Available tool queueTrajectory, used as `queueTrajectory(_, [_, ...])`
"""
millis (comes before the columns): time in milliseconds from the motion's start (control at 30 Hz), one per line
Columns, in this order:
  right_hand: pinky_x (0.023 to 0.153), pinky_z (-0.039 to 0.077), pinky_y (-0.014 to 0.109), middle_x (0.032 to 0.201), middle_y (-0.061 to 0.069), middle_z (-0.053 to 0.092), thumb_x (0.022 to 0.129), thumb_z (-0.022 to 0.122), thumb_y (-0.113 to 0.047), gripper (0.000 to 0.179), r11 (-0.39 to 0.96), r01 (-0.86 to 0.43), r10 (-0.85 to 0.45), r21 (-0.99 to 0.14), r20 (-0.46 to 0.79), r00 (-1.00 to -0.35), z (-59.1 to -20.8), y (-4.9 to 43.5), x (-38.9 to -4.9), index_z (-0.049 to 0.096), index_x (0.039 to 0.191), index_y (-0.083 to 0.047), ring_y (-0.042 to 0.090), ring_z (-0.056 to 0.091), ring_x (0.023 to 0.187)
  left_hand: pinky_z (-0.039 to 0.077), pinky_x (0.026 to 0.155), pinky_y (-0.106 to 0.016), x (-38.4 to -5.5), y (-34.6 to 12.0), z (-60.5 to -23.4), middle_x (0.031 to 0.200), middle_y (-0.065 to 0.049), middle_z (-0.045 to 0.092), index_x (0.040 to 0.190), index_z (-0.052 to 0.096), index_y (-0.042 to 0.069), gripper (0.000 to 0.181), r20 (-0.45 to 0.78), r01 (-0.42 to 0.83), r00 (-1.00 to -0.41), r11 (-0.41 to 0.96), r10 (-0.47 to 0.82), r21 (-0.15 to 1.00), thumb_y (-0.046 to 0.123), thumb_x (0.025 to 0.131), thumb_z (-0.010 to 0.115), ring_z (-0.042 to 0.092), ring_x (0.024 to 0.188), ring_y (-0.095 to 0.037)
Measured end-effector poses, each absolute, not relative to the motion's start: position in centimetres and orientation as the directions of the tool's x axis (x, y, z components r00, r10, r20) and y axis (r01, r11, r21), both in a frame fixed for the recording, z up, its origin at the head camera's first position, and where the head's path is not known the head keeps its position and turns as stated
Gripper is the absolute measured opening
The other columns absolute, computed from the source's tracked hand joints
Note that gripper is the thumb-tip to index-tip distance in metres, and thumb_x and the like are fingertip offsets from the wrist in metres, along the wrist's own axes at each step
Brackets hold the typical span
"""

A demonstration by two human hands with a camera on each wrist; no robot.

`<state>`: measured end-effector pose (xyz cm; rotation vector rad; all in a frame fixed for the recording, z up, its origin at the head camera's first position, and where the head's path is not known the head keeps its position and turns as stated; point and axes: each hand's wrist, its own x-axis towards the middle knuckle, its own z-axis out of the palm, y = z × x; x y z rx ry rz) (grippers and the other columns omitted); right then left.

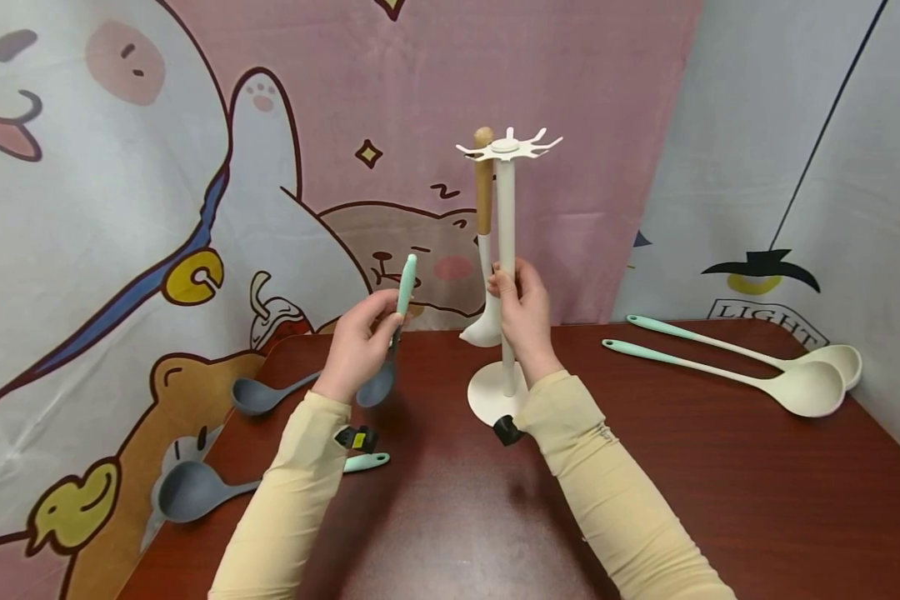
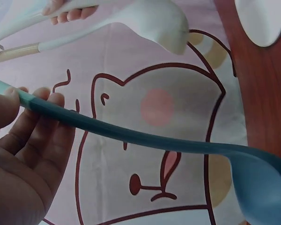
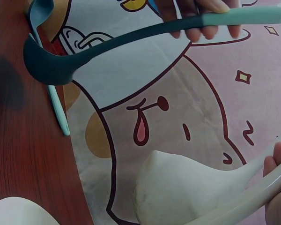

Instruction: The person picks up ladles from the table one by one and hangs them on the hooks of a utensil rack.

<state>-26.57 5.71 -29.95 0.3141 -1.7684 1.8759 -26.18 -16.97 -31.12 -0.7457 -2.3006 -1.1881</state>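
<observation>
Grey ladle (image 2: 140,138), with a mint-green handle, is held just left of the centre of the head frame, handle end up and bowl down. The left forearm rises from the bottom edge, left of centre, in a pale yellow sleeve (image 1: 288,500), and the left hand (image 1: 362,340) tilts inward at its end. The right forearm slants in from the lower right, and the right hand (image 1: 527,312) stands upright at a white stand (image 1: 506,218) near the middle.

"LIGHT" can be read in capitals on the printed backdrop (image 1: 570,75), at the right side of the frame. A black wrist device (image 1: 356,438) at the left cuff bears a yellow label, too small to read.

The thumb and fingers of the left hand pinch the ladle where mint meets grey, the thumb on one side and the fingers behind; the mint end sticks out above them, the bowl hangs below, apart from the stand. The right fingers and thumb curl round the stand's pole. Beside that pole hangs a white ladle with a wooden handle (image 1: 483,208). Two cream ladles lie at the right of the table (image 1: 690,492), two grey utensils at the left.
</observation>
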Motion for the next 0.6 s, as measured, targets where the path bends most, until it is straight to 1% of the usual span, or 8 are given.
queueTrajectory(133, [0.086,0.053,0.028,0.097,0.022,0.061,0.102,0.051,-0.001,0.025,0.011,-0.531,0.225,-0.847,0.520,-0.824,-30.0,5.7,-26.6,0.055,0.118,0.017,0.035,0.062,0.095,0.049,0.072,-0.038,-26.3,-16.2,-30.8,0.103,-0.010,0.069,0.122,0.065,0.008,0.026,0.630,0.662,-0.738,0.445,0.242,0.603,0.002,0.098,0.060,0.065,0.090,-0.024])
queueTrajectory(200, [0.085,0.053,0.028,0.096,0.022,0.061,0.102,0.051,-0.001,0.024,0.013,-0.532,0.229,-0.847,0.520,-0.823,-30.0,5.7,-26.6,0.055,0.117,0.018,0.034,0.063,0.093,0.050,0.073,-0.039,-26.4,-15.8,-30.5,0.103,-0.011,0.070,0.122,0.065,0.008,0.026,0.636,0.669,-0.733,0.420,0.241,0.613,0.002,0.098,0.060,0.067,0.092,-0.026])
queueTrajectory(300, [0.086,0.053,0.029,0.096,0.024,0.061,0.102,0.051,0.000,0.025,0.003,-0.536,0.228,-0.845,0.522,-0.822,-30.0,5.7,-26.6,0.054,0.117,0.019,0.036,0.062,0.094,0.052,0.076,-0.041,-26.5,-15.3,-30.2,0.102,-0.012,0.071,0.121,0.066,0.008,0.024,0.637,0.672,-0.734,0.383,0.236,0.633,0.003,0.099,0.059,0.069,0.094,-0.026])
queueTrajectory(367, [0.087,0.053,0.030,0.097,0.025,0.060,0.102,0.051,-0.001,0.026,-0.003,-0.536,0.225,-0.844,0.521,-0.823,-30.0,5.7,-26.6,0.054,0.118,0.019,0.037,0.061,0.094,0.052,0.077,-0.041,-26.5,-15.0,-29.9,0.101,-0.012,0.071,0.121,0.066,0.008,0.023,0.636,0.669,-0.738,0.375,0.227,0.642,0.004,0.099,0.059,0.069,0.093,-0.024])
queueTrajectory(467, [0.087,0.053,0.031,0.098,0.026,0.060,0.102,0.051,0.000,0.025,-0.006,-0.535,0.225,-0.845,0.521,-0.824,-30.0,5.7,-26.5,0.054,0.118,0.019,0.036,0.061,0.094,0.051,0.076,-0.041,-26.5,-14.6,-29.5,0.100,-0.012,0.070,0.120,0.066,0.007,0.023,0.637,0.663,-0.741,0.380,0.213,0.645,0.004,0.099,0.059,0.067,0.091,-0.024])
queueTrajectory(600, [0.087,0.053,0.031,0.097,0.024,0.061,0.102,0.051,-0.002,0.025,0.003,-0.528,0.226,-0.849,0.515,-0.827,-29.9,5.7,-26.5,0.055,0.118,0.017,0.034,0.061,0.094,0.050,0.075,-0.043,-26.5,-14.1,-28.8,0.101,-0.018,0.069,0.123,0.064,0.003,0.025,0.638,0.660,-0.743,0.378,0.201,0.649,0.000,0.099,0.057,0.065,0.090,-0.031])
